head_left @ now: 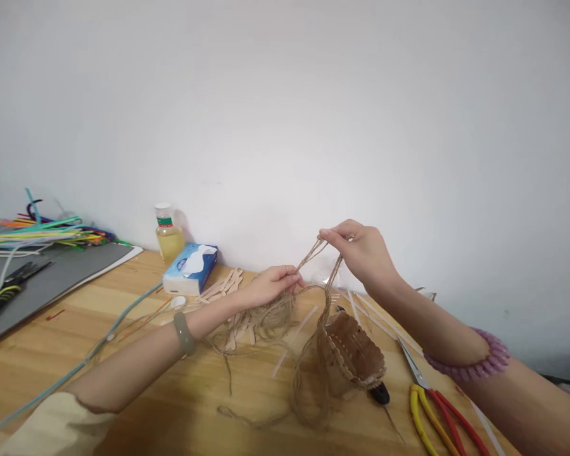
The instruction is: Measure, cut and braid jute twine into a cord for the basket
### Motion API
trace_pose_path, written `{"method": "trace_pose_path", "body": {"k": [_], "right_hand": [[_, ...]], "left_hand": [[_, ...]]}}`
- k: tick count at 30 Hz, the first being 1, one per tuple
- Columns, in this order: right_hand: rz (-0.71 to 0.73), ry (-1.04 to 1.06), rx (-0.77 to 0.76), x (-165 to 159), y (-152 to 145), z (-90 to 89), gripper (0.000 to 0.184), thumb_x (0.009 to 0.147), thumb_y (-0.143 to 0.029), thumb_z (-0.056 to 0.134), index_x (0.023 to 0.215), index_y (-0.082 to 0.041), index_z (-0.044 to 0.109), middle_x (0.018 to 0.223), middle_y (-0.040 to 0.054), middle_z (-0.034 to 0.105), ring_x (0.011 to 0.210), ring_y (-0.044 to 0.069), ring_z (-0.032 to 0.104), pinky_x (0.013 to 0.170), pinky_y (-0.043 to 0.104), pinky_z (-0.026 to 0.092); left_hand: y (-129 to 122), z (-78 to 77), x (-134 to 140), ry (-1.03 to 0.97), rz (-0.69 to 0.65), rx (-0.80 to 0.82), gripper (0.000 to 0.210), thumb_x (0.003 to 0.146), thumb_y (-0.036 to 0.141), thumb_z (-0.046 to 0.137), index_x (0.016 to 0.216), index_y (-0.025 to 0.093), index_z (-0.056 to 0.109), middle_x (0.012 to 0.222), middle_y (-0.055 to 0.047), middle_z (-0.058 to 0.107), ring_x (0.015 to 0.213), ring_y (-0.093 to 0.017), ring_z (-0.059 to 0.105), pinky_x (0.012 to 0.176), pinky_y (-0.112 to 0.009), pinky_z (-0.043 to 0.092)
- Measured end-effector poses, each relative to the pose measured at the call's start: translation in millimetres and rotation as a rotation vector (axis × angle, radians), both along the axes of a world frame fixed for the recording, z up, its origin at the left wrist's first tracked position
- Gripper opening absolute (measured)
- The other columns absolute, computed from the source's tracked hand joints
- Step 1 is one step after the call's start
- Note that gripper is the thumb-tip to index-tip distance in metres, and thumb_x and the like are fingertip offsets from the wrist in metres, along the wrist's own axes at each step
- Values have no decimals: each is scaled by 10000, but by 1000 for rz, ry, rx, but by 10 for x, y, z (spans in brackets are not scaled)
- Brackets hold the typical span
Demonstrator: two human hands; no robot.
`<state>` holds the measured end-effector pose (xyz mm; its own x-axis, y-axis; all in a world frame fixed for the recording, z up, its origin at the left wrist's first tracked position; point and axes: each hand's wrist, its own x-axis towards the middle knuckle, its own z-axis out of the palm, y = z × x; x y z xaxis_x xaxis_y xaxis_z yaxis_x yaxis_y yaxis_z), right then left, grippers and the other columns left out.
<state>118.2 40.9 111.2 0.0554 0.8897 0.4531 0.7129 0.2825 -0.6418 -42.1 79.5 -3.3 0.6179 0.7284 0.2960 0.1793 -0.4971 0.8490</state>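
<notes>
Strands of jute twine (310, 254) stretch between my two hands above the table. My left hand (276, 285) pinches them at the lower left, just over a loose ball of twine (272, 311). Higher and to the right, my right hand (356, 250) closes its thumb and fingers on the looped strands. From it more twine hangs down beside a small basket (356, 348) with a braided rim and brown inside, which sits tilted on the table. Loose twine coils lie in front of the basket. A black-handled tool (380, 393) is partly hidden behind it.
Scissors (437, 405) with red and yellow handles lie at right. Wooden sticks (225, 285), a tissue pack (190, 269) and a bottle of yellow liquid (168, 234) stand left of centre. Pliers (9, 285) and colourful pipe cleaners (47, 231) rest on a grey mat (66, 269).
</notes>
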Motion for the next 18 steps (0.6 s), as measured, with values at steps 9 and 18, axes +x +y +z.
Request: {"method": "trace_pose_path", "body": {"k": [9,18], "right_hand": [[-42,-49,67,-56,-98,586,153,721,-274,631,625,-155,643,634,21,586,566,125,476,521,272,323],[-27,280,387,-7,-176,1018,234,805,-254,535,756,-43,619,795,59,605,576,24,461,499,204,321]], "left_hand": [[218,-139,-249,358,200,513,274,844,347,427,792,184,641,811,-37,621,828,-166,510,882,-325,332],[467,-295,-415,426,368,617,187,818,287,480,788,203,644,824,-31,615,957,-199,456,920,-394,261]]}}
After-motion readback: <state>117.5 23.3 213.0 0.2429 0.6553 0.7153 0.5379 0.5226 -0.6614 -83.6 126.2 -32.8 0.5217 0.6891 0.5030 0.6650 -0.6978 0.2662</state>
